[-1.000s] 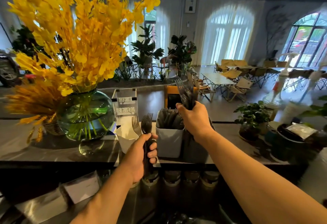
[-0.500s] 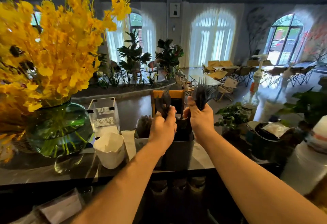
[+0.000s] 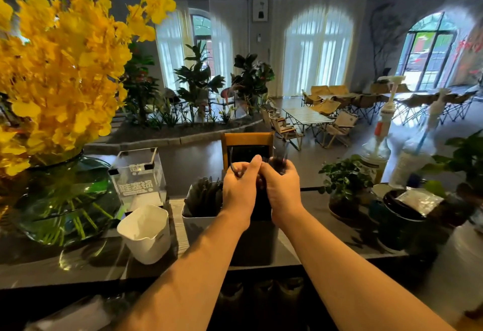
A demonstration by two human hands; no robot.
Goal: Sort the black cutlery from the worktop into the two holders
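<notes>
Head view. Gripped bunches of black cutlery in both left hand and right hand, knuckles touching, above the dark holder on the desk. Kept more upright in the pale holder just beside it. Judged light, stiff and slippery; best taken by the handles. Lost to blur: the tines. Hidden behind the fists: the dark holder's mouth.

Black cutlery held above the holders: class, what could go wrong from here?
1. The left hand and right hand grip bunches of black cutlery close together above the dark holder; pieces could tangle or slip onto the worktop.
2. The grey holder already looks crowded, so forcing more in might topple it.
</notes>
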